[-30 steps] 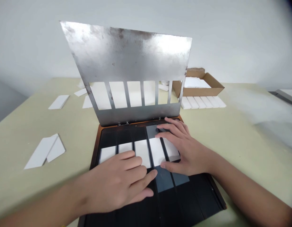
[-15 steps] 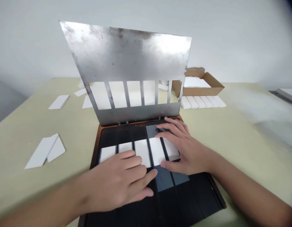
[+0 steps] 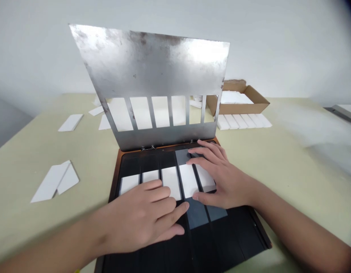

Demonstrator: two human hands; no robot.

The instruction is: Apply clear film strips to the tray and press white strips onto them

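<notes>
Resting flat and open, fingers spread, the left hand (image 3: 138, 216) lies across the lower ends of the white rectangular strips (image 3: 171, 183) and the right hand (image 3: 223, 180) over the rightmost ones, neither gripping anything. Five strips sit side by side in a black grooved tray (image 3: 220, 235), below a raised, scuffed steel slotted plate (image 3: 149, 72) hinged at the tray's far edge. More strips lie on the pale green table (image 3: 27, 151) and beside a brown cardboard box (image 3: 240, 109).

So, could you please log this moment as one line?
left hand: on white strips | right hand: on white strips | black tray | hinged steel plate: raised
</notes>
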